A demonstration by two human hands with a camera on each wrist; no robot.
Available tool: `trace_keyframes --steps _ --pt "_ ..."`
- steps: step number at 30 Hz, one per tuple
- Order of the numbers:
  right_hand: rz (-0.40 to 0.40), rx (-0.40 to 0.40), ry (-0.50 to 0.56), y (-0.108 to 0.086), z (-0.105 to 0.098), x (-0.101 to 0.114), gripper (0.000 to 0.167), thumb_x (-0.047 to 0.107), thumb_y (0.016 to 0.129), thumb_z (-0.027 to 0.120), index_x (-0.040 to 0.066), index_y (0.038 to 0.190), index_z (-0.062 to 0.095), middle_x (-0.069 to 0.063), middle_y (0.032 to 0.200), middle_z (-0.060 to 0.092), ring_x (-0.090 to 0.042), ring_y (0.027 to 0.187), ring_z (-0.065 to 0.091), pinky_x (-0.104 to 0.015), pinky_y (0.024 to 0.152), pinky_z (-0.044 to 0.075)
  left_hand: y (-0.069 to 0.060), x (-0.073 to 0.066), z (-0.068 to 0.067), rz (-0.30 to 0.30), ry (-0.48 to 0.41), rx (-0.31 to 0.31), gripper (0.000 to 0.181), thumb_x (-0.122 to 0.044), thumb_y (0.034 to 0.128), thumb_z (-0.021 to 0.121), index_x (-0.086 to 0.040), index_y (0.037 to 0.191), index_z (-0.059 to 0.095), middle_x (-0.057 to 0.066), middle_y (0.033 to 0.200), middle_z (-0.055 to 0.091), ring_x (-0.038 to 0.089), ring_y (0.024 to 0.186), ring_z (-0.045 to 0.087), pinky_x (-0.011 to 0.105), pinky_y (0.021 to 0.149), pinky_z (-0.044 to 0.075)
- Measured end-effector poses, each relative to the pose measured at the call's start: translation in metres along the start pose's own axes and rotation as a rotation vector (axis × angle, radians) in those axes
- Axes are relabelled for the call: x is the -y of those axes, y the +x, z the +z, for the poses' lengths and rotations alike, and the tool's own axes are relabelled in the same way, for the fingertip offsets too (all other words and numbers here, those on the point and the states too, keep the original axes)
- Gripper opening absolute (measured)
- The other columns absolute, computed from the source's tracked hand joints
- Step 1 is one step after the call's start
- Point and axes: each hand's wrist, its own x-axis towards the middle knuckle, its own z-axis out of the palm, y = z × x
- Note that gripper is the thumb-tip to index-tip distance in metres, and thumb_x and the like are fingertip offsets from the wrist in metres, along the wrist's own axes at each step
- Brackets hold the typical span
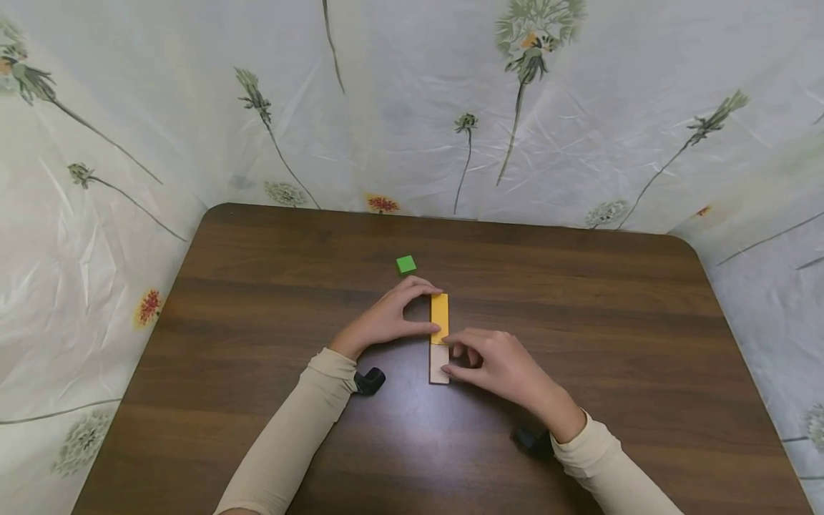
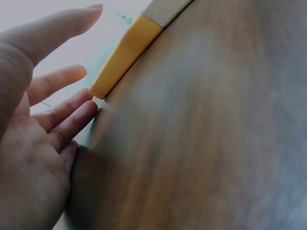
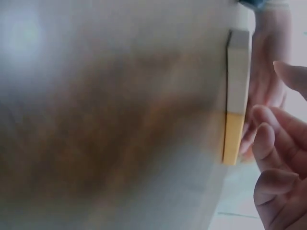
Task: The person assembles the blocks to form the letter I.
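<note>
A yellow block and a pale wooden block are lying end to end on the brown table, near the middle, forming one slim, straight bar. Its long axis is running away from the person, nearly square to the table's far edge. The yellow end is pointing toward that far edge, the pale end back toward the person, and the ends are meeting at the join.

The left hand is holding nothing: its thumb and fingers are spreading wide at the yellow block's left side, the fingers reaching to the far end and the thumb hanging above, nearer the join. Whether a fingertip is touching the far end, I cannot tell. The right hand is also grasping nothing; its thumb and index finger are standing apart beside the bar's right side, by the join and the pale block, while its other fingers are curling loosely.

A small green block is sitting just beyond the left hand, left of the bar's line. Beige sleeves are covering both forearms. Behind the table, a whitish sheet printed with dandelions is hanging.
</note>
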Motion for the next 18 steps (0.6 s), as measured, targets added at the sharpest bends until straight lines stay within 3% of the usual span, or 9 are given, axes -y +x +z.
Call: trace_keyframes --steps 10,18 --pt "-0.029 -0.032 0.118 0.021 -0.027 -0.024 0.032 0.014 0.088 0.084 0.007 0.117 0.075 0.000 0.096 0.075 -0.003 0.071 0.059 -0.025 0.059 0.050 0.001 -0.002 -0.002 -0.003 -0.011 0.006 0.059 -0.033 0.0900 0.082 -0.012 0.140 0.061 0.003 0.141 0.054 0.019 0.136 0.051 0.045 0.120 0.039" --pt "-0.030 -0.045 0.153 0.049 -0.039 -0.042 0.034 0.011 0.087 0.084 0.005 0.119 0.074 -0.012 0.109 0.076 -0.006 0.073 0.061 -0.032 0.059 0.054 0.000 0.004 -0.003 -0.015 -0.118 -0.013 0.063 -0.029 0.0920 0.080 -0.012 0.147 0.055 0.004 0.147 0.053 0.020 0.139 0.050 0.046 0.121 0.038"
